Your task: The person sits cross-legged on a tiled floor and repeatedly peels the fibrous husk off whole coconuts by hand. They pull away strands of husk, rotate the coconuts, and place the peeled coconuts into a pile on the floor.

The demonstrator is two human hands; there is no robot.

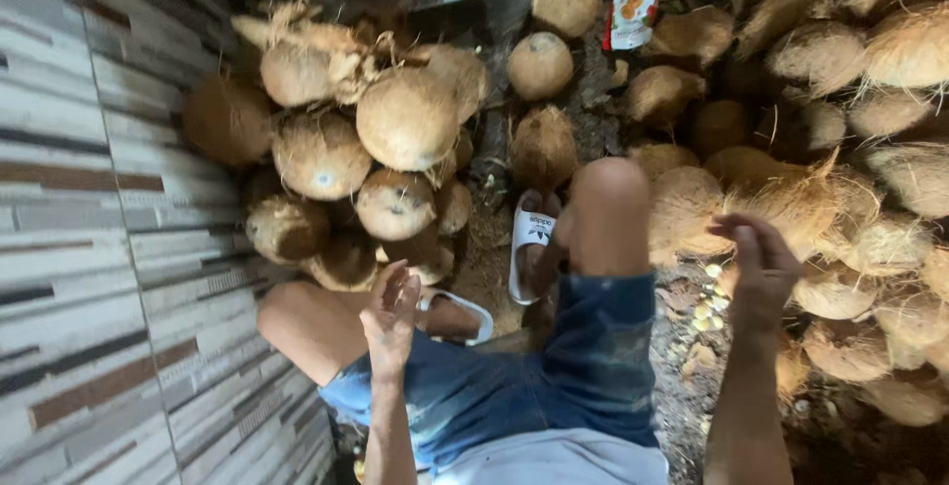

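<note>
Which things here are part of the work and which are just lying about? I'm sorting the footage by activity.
Part of the work:
- left hand, empty, raised over the lap
- right hand, empty, nearest the husked coconuts on the right
- stacked coconuts by the wall

Just lying about:
- red and white snack packet
- white sandals
- striped tile wall
</note>
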